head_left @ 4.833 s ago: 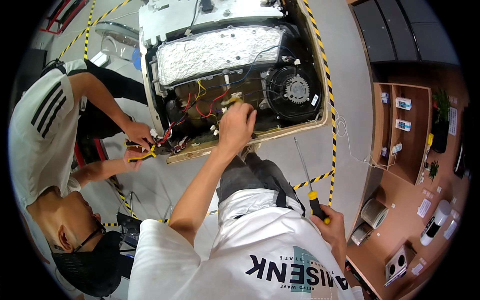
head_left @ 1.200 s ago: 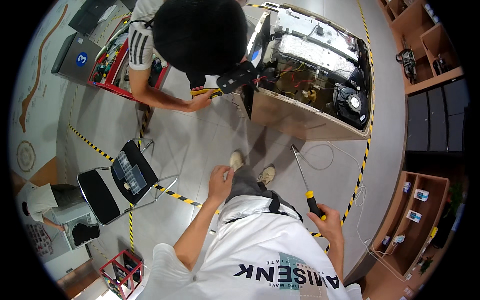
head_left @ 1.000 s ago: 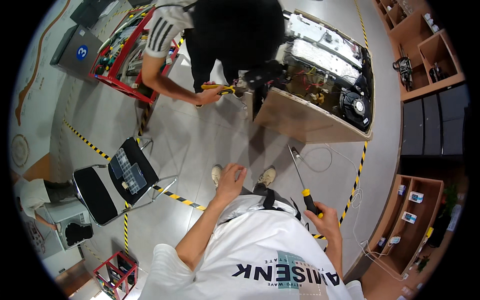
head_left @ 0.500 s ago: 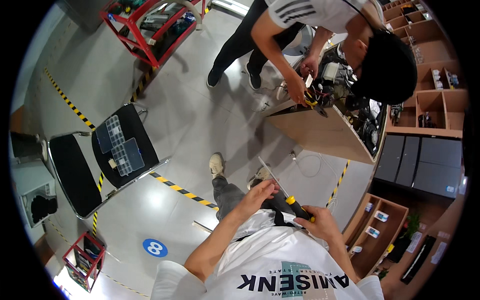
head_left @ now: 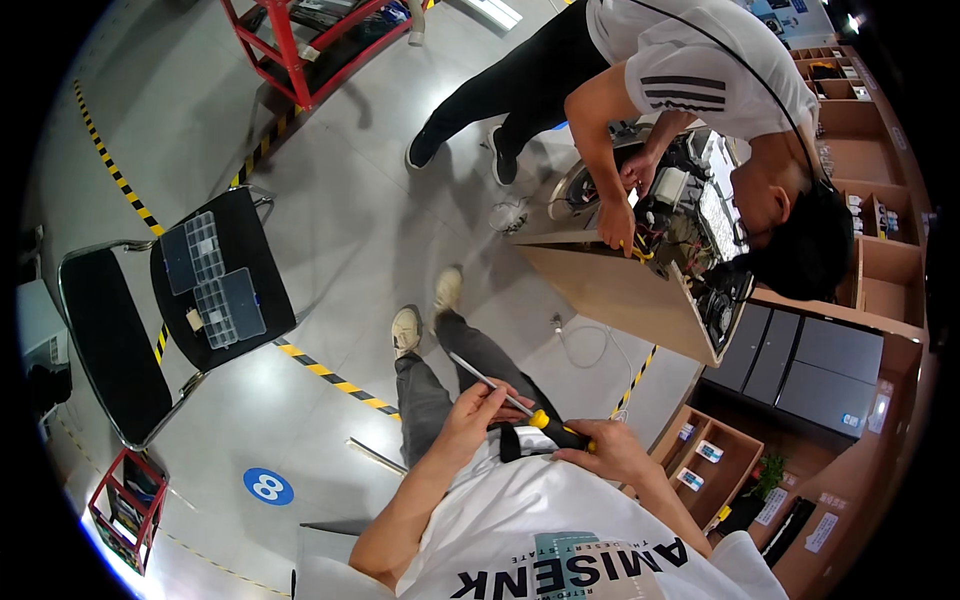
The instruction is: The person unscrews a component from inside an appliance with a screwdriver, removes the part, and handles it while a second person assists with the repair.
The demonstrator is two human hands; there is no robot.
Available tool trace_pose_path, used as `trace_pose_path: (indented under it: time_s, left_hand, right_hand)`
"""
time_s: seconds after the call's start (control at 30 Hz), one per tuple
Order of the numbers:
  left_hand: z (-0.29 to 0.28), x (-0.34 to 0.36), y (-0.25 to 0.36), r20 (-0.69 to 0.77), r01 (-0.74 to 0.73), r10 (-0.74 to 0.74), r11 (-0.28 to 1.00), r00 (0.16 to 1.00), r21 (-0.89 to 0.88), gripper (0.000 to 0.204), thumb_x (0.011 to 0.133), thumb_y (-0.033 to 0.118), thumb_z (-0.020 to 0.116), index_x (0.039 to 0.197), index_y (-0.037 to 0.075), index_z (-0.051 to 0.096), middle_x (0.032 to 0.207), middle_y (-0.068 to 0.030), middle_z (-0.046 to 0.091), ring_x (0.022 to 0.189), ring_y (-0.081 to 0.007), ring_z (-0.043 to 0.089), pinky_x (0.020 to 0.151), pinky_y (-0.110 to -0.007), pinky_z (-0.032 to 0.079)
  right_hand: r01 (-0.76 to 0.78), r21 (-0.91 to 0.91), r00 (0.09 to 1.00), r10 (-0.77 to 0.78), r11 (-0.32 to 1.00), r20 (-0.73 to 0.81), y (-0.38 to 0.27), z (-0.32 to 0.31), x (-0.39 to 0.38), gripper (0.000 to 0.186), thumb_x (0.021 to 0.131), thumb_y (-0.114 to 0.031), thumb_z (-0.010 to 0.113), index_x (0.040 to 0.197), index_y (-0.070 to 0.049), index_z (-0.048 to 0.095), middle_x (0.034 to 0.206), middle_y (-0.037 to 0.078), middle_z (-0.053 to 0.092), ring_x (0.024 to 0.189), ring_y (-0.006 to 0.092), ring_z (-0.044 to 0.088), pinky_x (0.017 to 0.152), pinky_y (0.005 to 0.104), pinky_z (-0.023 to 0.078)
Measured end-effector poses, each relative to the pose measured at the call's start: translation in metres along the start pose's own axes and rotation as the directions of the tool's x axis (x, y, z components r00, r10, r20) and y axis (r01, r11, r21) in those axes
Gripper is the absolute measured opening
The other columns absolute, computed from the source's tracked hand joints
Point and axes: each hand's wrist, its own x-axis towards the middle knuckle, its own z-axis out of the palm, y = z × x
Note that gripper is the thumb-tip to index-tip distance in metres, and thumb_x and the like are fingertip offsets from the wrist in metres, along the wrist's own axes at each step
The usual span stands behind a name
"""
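A long screwdriver (head_left: pixel 541 419) with a black-and-yellow handle and a metal shaft lies slantwise in front of my waist, its tip pointing up and left. My right hand (head_left: pixel 612 452) is closed around the end of its handle. Farther along, the fingers of my left hand (head_left: pixel 476 414) are closed on the shaft. Both hands are close to my white shirt (head_left: pixel 520 510), above my legs.
Ahead on the right, a person (head_left: pixel 690 95) bends over an opened appliance (head_left: pixel 610 300) full of wires, holding a yellow-handled tool. A black chair (head_left: pixel 215 345) bears clear compartment boxes (head_left: pixel 228 308). Red carts (head_left: pixel 290 60) and wooden shelves (head_left: pixel 730 455) stand around.
My left hand, open beside the shaft before, now closes on it. Screwdriver and hands have shifted left in view. My feet have stepped, and the person has leaned farther over the appliance.
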Motion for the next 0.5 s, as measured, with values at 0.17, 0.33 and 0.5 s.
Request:
trace_pose_path:
  time_s: [0.17, 0.33, 0.5]
  left_hand:
    - [-0.007, 0.029, 0.029, -0.147, 0.019, -0.019, 1.000, 0.989, -0.005, 0.023, 0.108, 0.020, 0.043, 0.110, 0.002, 0.056, 0.108, -0.0191, 0.070, 0.094, -0.0197, 0.069, 0.087, -0.030, 0.055]
    - [-0.039, 0.063, 0.073, -0.331, -0.005, -0.005, 1.000, 0.944, -0.030, 0.023, 0.107, 0.022, 0.043, 0.109, 0.002, 0.056, 0.102, -0.0194, 0.071, 0.088, -0.0203, 0.070, 0.083, -0.030, 0.056]
    - [-0.064, 0.109, 0.125, -0.456, -0.060, 0.037, 0.997, 0.889, -0.038, 0.023, 0.107, 0.026, 0.044, 0.106, 0.005, 0.053, 0.095, -0.0205, 0.070, 0.079, -0.0213, 0.070, 0.078, -0.033, 0.057]
  right_hand:
    - [0.016, 0.097, 0.998, -0.023, 0.995, 0.064, 0.012, -0.024, 0.050, 0.052, 0.081, -0.042, 0.078, 0.116, -0.004, 0.068, 0.094, 0.014, 0.072, 0.083, 0.0336, 0.068, 0.075, 0.0394, 0.054]
    - [-0.134, 0.189, 0.986, 0.111, 0.973, 0.128, 0.021, -0.056, 0.107, 0.049, 0.085, -0.041, 0.075, 0.115, -0.003, 0.068, 0.088, 0.010, 0.071, 0.077, 0.0298, 0.066, 0.071, 0.0377, 0.053]
    - [-0.201, 0.169, 0.979, 0.193, 0.965, 0.066, 0.030, -0.076, 0.147, 0.039, 0.089, -0.032, 0.074, 0.115, -0.004, 0.068, 0.086, 0.010, 0.070, 0.069, 0.0248, 0.064, 0.068, 0.0341, 0.052]
